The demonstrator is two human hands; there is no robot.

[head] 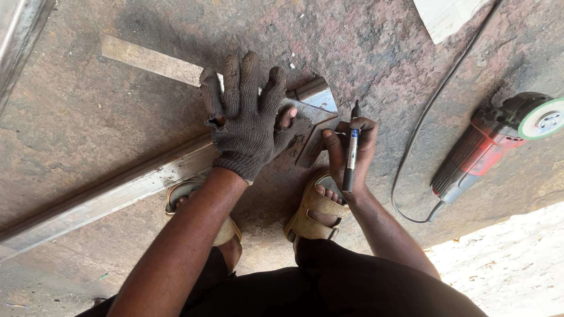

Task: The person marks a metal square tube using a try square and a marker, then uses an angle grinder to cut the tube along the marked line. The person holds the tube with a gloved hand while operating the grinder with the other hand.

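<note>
A person crouches on a stained concrete floor, marking steel.

The gloved left hand presses flat, fingers spread, on a long metal bar and a small metal plate at its end. The bare right hand is closed around a marker pen touching the plate. A red angle grinder lies well apart to the right, beside open floor; white paper sits at the top edge.
</note>
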